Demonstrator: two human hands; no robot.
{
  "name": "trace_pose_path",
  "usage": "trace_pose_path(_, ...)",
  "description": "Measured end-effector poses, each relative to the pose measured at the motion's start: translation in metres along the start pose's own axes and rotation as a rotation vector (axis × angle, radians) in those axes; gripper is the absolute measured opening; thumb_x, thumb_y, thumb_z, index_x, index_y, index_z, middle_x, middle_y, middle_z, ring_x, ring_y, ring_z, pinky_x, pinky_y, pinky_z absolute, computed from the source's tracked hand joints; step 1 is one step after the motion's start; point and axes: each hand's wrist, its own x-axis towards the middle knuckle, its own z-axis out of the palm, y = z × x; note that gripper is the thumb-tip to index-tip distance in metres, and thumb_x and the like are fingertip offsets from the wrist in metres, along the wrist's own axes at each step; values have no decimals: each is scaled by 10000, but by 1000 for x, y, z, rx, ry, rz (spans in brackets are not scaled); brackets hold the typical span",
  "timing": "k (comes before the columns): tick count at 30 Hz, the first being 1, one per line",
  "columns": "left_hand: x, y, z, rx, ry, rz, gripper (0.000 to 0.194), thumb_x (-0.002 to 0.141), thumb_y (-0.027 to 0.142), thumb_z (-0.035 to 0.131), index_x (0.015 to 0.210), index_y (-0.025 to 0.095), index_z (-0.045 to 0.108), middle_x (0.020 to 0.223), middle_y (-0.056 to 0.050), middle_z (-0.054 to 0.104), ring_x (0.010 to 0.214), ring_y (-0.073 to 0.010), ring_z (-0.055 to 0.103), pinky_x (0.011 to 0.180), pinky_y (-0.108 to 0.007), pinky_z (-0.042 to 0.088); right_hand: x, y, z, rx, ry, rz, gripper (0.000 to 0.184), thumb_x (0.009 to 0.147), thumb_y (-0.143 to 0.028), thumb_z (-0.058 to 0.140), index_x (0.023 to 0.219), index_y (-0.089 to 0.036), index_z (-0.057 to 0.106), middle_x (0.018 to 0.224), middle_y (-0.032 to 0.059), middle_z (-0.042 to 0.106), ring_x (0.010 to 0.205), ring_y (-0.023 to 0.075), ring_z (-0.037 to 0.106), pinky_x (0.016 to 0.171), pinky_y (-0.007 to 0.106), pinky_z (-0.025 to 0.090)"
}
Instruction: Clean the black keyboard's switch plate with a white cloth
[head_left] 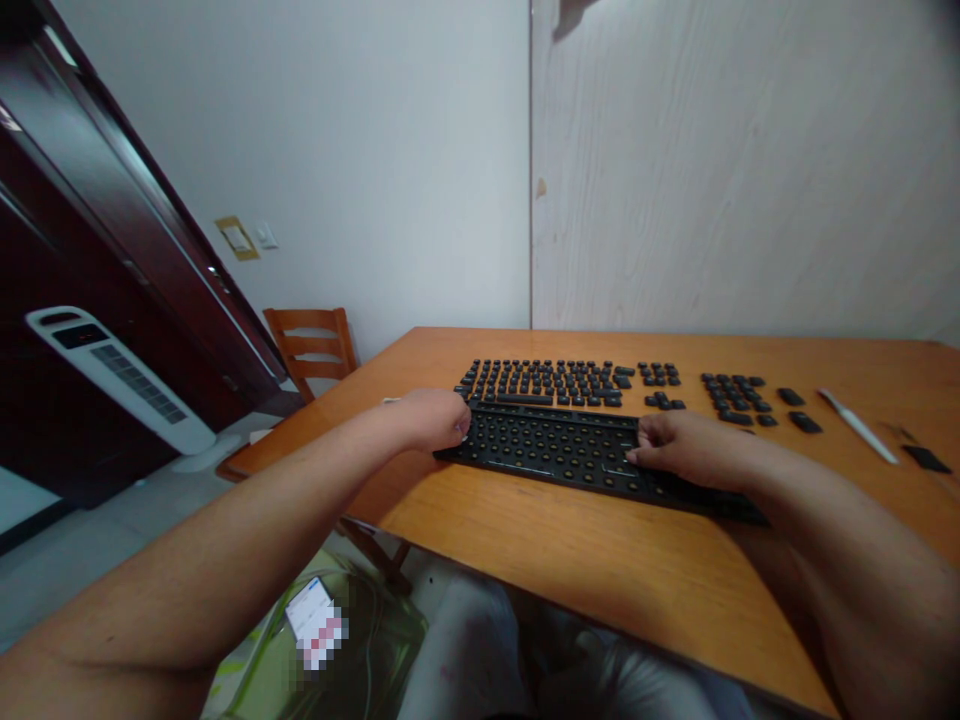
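A black keyboard base [544, 450], its keycaps off and its rows of key sockets bare, lies at a slant on the wooden table. My left hand [439, 418] is closed around its left end, fingers curled over the edge. Further right, my right hand [671, 445] is closed on the board with thumb and fingers bent at the back edge. That hand and forearm cover much of the base's right part. Just behind the base, black keycaps [525, 382] sit in keyboard order, with smaller groups [660, 372] and number-pad keycaps [733, 395] to the right.
A white pen-like tool [857, 425] and a small flat black piece [928, 458] lie on the table [600, 570] at right, near two larger black pieces [805, 422]. A wooden chair [311, 345] and a white tower fan [124, 380] stand left. Below is a greenish container [397, 640].
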Motion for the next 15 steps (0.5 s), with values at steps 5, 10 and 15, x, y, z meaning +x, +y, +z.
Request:
trace_pose_path(5,-1,-3,0,-31,9,1,194,720,224,597,821,212,762,757,-56,700,616,-163,542,558,-266,330,-1,-1,-1,-21,12,4,247,797,-406,620,678,-223,505,638,12,605,605,175,550,540,284,361)
trace_pose_path(10,-1,-17,0,-285,-11,8,207,762,287,564,808,171,729,701,-5,667,630,-133,538,584,-227,354,1,2,0,0,8,-9,282,787,-445,633,673,-225,498,623,6,593,593,169,537,542,283,361)
trace_pose_path(15,0,-21,1,-467,18,-3,255,752,322,554,848,148,713,748,6,672,681,-129,547,614,-213,378,2,5,1,-20,17,-8,277,799,-451,627,686,-222,520,647,16,615,597,172,545,544,286,359)
